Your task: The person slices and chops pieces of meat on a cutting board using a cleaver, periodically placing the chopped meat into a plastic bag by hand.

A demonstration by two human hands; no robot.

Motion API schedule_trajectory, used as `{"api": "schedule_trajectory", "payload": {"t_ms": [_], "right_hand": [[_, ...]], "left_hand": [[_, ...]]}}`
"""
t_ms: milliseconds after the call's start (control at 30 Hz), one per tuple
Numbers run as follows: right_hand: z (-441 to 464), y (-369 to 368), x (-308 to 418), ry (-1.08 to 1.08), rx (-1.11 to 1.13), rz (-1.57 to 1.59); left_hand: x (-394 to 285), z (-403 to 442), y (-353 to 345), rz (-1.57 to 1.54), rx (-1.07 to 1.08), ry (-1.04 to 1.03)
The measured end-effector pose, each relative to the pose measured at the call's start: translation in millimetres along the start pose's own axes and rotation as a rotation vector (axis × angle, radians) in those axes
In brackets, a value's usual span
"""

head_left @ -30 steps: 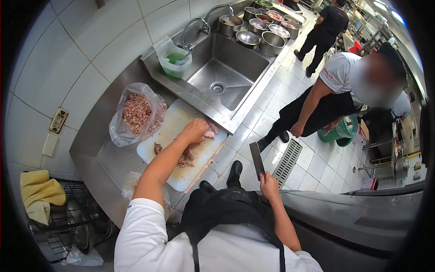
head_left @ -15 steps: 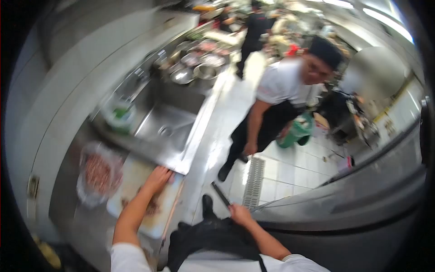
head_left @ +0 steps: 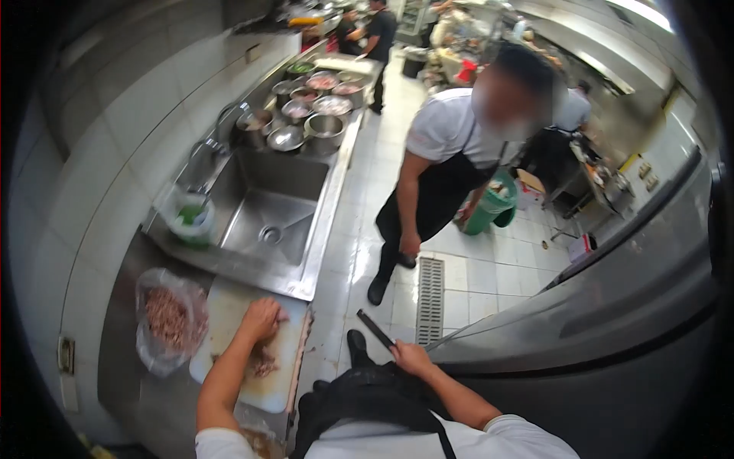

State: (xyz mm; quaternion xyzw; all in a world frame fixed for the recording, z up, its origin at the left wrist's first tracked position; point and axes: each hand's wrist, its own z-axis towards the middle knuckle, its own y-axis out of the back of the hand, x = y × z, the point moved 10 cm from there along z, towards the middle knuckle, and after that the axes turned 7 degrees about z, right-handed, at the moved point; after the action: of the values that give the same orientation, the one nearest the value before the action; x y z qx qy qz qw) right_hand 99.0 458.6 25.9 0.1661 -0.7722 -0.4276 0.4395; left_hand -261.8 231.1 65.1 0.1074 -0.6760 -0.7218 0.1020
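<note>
My left hand is closed over the far part of a white cutting board, with a pinkish piece of meat showing at its fingertips. Chopped meat lies on the board just nearer to me. My right hand is wrapped around a long dark knife, held out over the floor to the right of the board. Left of the board, a clear plastic bag holds a heap of chopped meat.
Beyond the board is a steel sink, with a tub at its left corner and several metal pots behind. A co-worker stands ahead on the tiled floor, near a green bin. A grey steel surface borders my right.
My left hand has drawn back from the sink edge over the board, the pinkish piece still at its fingertips. The right hand still holds the knife. The co-worker ahead has shifted slightly left in view.
</note>
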Motion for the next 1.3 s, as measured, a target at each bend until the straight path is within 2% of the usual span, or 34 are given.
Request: {"api": "schedule_trajectory", "payload": {"t_ms": [133,200,267,367,400,467,500,600,767,867,900,1000,1033,1133,1200,1300], "right_hand": [[0.8,1.2,10.9,-0.007,-0.002,0.004],[3.4,-1.2,9.9,-0.017,-0.003,-0.020],[2.8,-4.0,14.2,-0.040,0.037,-0.023],[3.8,-7.0,10.9,-0.040,0.036,-0.022],[3.0,-9.8,9.1,-0.030,0.042,-0.028],[3.7,-10.2,3.6,-0.016,0.042,-0.042],[3.7,-9.0,2.7,-0.014,0.040,-0.027],[0.2,-8.3,-0.1,-0.021,0.048,-0.004],[3.3,-4.4,2.2,-0.041,0.082,-0.034],[5.6,0.8,7.2,-0.019,0.083,-0.016],[6.7,1.3,5.1,-0.049,0.087,-0.002],[10.8,6.4,8.8,-0.037,0.063,0.073],[13.7,11.3,15.4,-0.032,0.045,0.087],[24.7,17.6,33.3,0.015,0.006,0.111],[36.7,15.0,44.4,0.090,-0.015,0.107],[63.5,14.0,72.8,0.012,0.082,0.355]], "left_hand": [[-10.5,-3.6,15.9,-0.042,-0.105,0.018],[-4.4,-5.3,0.1,-0.100,-0.133,0.053],[11.5,-2.9,-24.0,-0.116,0.023,0.185],[34.7,-2.4,-9.6,-0.246,0.264,0.481],[41.7,-5.2,-2.8,-0.328,0.255,0.562],[54.6,-6.5,4.1,-0.491,0.226,0.712],[58.4,-3.9,5.0,-0.523,0.198,0.651],[65.6,13.8,1.3,-0.739,0.063,0.695],[48.4,72.1,0.6,-0.925,0.010,0.624],[35.1,83.9,-14.6,-1.215,-0.072,0.697],[21.4,79.3,-3.8,-1.442,-0.063,0.737],[15.1,63.5,-14.7,-1.634,-0.214,0.826],[21.3,57.5,-23.0,-1.608,-0.293,0.832],[23.7,23.9,-36.0,-1.710,-0.346,0.931],[23.6,-0.1,-39.2,-1.668,-0.362,1.024],[29.9,-34.4,-54.7,-1.623,-0.410,1.083]]}}
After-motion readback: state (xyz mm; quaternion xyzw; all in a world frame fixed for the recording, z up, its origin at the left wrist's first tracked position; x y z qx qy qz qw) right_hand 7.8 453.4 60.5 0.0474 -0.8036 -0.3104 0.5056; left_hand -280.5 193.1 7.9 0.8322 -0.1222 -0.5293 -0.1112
